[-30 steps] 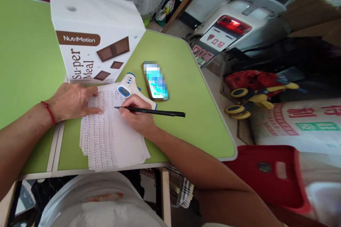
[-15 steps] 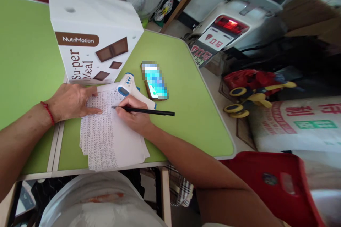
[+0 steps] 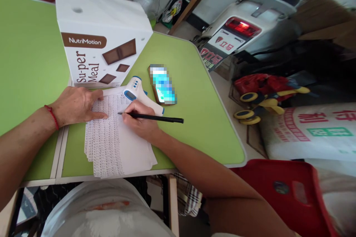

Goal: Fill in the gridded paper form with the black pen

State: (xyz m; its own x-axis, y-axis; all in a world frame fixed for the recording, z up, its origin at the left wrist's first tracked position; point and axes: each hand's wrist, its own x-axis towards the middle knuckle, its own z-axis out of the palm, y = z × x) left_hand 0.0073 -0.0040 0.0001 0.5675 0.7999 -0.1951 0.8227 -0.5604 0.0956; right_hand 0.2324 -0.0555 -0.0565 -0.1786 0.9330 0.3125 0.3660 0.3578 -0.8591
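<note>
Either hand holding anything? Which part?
The right hand holds the black pen near its writing tip, which touches the paper stack. The left hand grips nothing; it lies flat on the paper.

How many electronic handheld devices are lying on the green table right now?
2. A white-and-blue thermometer gun lies just beyond the right hand, partly on the papers; a phone lies beside it, to its right.

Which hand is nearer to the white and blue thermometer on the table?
The right hand, holding the pen, lies just below the thermometer, nearly touching it. The left hand rests flat on the paper, farther to its left.
</note>
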